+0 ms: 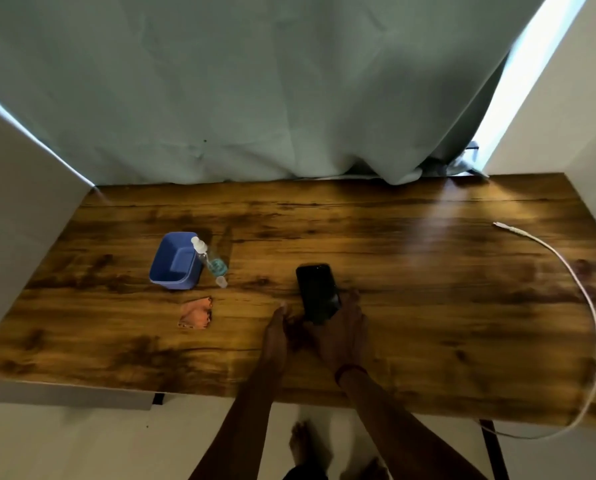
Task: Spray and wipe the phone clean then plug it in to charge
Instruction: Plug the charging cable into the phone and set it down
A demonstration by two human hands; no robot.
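Observation:
A black phone (316, 289) lies screen-up near the middle of the wooden table (411, 258). My right hand (340, 327) grips its near end, fingers along its right edge. My left hand (277, 327) rests edge-on just left of the phone's near end, fingers together, holding nothing. A small clear spray bottle (208, 259) with bluish liquid leans against a blue tub (175, 261) at the left; its loose cap (221, 281) lies beside it. An orange cloth (196, 313) is crumpled in front of the tub. A white charging cable (566, 271) curves along the right side, plug end at the back.
A pale green curtain (255, 98) hangs along the table's back edge. White walls stand at both sides. The cable drops over the front right edge of the table. My bare feet show on the floor below the front edge.

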